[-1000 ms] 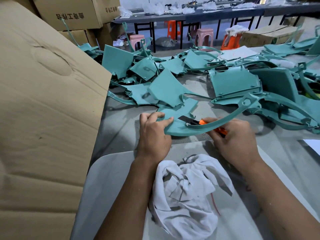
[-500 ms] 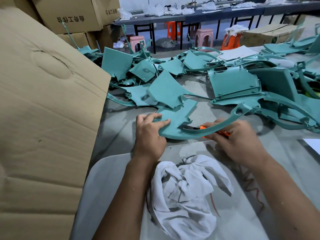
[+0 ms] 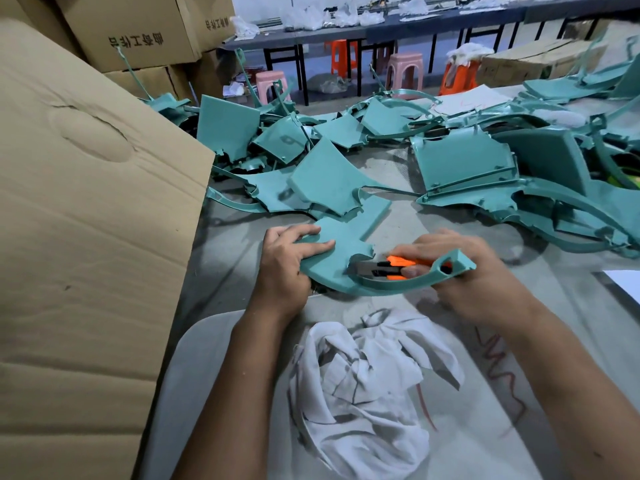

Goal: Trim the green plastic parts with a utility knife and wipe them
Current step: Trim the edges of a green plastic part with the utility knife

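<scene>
1. I see the green plastic part (image 3: 341,251) at the centre of the frame: a flat, matte teal panel with a jagged inner notch, from which a thin curved arm sweeps to the right and ends in a small looped tab (image 3: 457,263).
2. Its long axis runs roughly left to right across the frame, panel end at the left and arm tip at the right; the panel's far corner angles toward the upper right.
3. My left hand (image 3: 285,263) holds the panel's left edge, fingers laid flat on its top face and thumb tucked at the near edge.
4. My right hand (image 3: 464,271) is wrapped around the utility knife (image 3: 388,266), an orange and black handle (partly hidden behind the curved arm) with its blade end pointing left at the notch.
5. Whether the blade touches the plastic I cannot tell.
6. Just below the part, lower centre, lies a crumpled white cloth (image 3: 363,386), soft and creased with dark smudges, on a pale grey board (image 3: 214,375) with rounded corners.
7. The grey table (image 3: 225,271) beneath looks dull and scuffed.
8. Across the middle and right of the frame spreads a pile of green parts (image 3: 460,164), smooth panels and thin curved strips in a loose heap.
9. A large cardboard sheet (image 3: 86,237), dented and creased, fills the left side.
10. Cardboard boxes (image 3: 138,29) stand at the upper left, and pink and orange plastic stools (image 3: 403,69) stand under a long dark table (image 3: 433,26) at the top.
</scene>
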`<state>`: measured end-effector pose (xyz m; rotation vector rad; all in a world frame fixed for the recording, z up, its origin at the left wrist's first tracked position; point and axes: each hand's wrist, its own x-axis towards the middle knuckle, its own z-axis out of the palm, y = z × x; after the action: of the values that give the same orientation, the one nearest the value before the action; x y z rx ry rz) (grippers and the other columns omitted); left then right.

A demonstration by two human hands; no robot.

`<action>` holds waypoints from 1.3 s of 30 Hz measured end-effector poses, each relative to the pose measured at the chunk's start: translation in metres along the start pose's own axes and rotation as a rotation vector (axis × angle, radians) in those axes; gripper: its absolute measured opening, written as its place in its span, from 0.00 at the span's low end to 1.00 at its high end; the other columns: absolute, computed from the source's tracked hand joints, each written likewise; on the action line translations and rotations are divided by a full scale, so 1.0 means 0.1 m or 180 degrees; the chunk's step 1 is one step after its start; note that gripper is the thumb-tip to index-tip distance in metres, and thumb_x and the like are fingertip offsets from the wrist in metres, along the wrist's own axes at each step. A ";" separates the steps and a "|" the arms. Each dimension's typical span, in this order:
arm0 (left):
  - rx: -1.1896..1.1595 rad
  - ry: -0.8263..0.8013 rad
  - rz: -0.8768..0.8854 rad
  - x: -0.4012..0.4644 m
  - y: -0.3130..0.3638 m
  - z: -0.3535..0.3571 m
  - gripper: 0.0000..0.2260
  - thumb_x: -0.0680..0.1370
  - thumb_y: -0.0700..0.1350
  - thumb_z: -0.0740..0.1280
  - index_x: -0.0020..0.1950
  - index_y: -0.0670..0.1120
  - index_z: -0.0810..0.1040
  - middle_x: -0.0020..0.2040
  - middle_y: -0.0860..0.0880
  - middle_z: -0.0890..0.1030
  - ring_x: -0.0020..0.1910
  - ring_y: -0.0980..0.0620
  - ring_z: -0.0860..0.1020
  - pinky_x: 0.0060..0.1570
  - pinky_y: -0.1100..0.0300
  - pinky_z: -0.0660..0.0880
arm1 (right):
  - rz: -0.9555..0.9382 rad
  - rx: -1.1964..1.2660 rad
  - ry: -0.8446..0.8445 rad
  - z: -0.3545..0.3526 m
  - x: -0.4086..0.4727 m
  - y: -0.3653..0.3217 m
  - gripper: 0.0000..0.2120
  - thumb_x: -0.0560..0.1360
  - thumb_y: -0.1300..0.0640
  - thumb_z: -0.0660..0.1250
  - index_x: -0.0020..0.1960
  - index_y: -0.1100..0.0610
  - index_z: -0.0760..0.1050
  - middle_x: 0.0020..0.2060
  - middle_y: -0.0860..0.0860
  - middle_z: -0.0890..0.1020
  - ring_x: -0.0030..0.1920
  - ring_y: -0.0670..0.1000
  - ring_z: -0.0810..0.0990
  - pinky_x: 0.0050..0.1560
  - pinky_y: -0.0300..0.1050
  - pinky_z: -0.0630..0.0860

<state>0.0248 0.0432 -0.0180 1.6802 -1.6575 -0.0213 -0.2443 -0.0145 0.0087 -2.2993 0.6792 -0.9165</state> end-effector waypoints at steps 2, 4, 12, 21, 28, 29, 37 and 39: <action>-0.0016 0.0010 0.0008 0.00 -0.01 -0.01 0.26 0.72 0.25 0.62 0.60 0.47 0.86 0.65 0.48 0.80 0.61 0.47 0.70 0.67 0.61 0.66 | 0.0031 0.0373 0.0055 -0.09 -0.02 -0.01 0.09 0.77 0.55 0.72 0.55 0.54 0.87 0.44 0.49 0.86 0.46 0.59 0.77 0.51 0.58 0.74; -0.0016 0.0004 0.0039 0.00 -0.01 -0.02 0.26 0.72 0.24 0.61 0.60 0.47 0.86 0.65 0.48 0.81 0.61 0.46 0.70 0.67 0.61 0.66 | 0.0041 0.0495 0.0237 -0.09 -0.02 -0.02 0.09 0.77 0.57 0.71 0.55 0.53 0.86 0.45 0.46 0.86 0.48 0.59 0.78 0.52 0.60 0.74; 0.0009 0.0074 0.0050 0.02 -0.04 -0.02 0.19 0.77 0.28 0.67 0.58 0.48 0.86 0.64 0.47 0.81 0.61 0.47 0.71 0.65 0.58 0.69 | -0.0090 -0.0072 -0.0236 -0.04 0.01 -0.07 0.16 0.75 0.66 0.77 0.59 0.50 0.86 0.40 0.48 0.85 0.42 0.58 0.75 0.46 0.62 0.72; 0.0000 0.0038 0.0066 0.03 -0.05 -0.02 0.17 0.77 0.29 0.69 0.58 0.48 0.86 0.64 0.48 0.81 0.60 0.48 0.71 0.65 0.60 0.68 | 0.0239 -0.0072 0.0175 0.04 0.05 -0.16 0.11 0.76 0.61 0.74 0.56 0.52 0.87 0.43 0.47 0.86 0.47 0.57 0.74 0.54 0.62 0.71; 0.0076 -0.0015 0.0070 0.03 -0.05 -0.05 0.18 0.76 0.29 0.70 0.58 0.48 0.86 0.65 0.48 0.80 0.61 0.47 0.70 0.64 0.62 0.65 | -0.0004 0.0593 -0.0719 -0.14 -0.01 -0.10 0.13 0.78 0.58 0.71 0.59 0.47 0.87 0.43 0.43 0.85 0.46 0.55 0.75 0.47 0.51 0.72; 0.0077 -0.0017 0.0067 0.04 -0.05 -0.05 0.18 0.76 0.29 0.70 0.58 0.48 0.86 0.65 0.48 0.80 0.61 0.47 0.70 0.64 0.63 0.65 | 0.0070 0.0864 -0.0839 -0.18 -0.02 -0.09 0.13 0.78 0.60 0.71 0.59 0.48 0.87 0.44 0.48 0.86 0.46 0.59 0.76 0.46 0.56 0.73; -0.0043 -0.0065 -0.0019 0.05 -0.06 -0.05 0.19 0.75 0.29 0.70 0.58 0.49 0.86 0.65 0.51 0.80 0.61 0.49 0.70 0.66 0.61 0.66 | 0.0262 0.1321 -0.0119 -0.10 0.01 -0.09 0.18 0.76 0.69 0.71 0.55 0.49 0.88 0.47 0.54 0.86 0.51 0.60 0.79 0.54 0.57 0.77; -0.0008 -0.0081 -0.0034 0.05 -0.08 -0.05 0.20 0.75 0.29 0.70 0.58 0.50 0.86 0.65 0.51 0.80 0.61 0.49 0.70 0.65 0.61 0.66 | 0.0156 0.1109 -0.0324 -0.02 0.03 -0.13 0.22 0.77 0.73 0.69 0.55 0.48 0.87 0.41 0.57 0.84 0.45 0.63 0.75 0.47 0.61 0.71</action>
<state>0.0346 0.0409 -0.0159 1.6935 -1.6667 -0.0501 -0.2403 -0.0077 0.0196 -1.9958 0.4867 -0.8170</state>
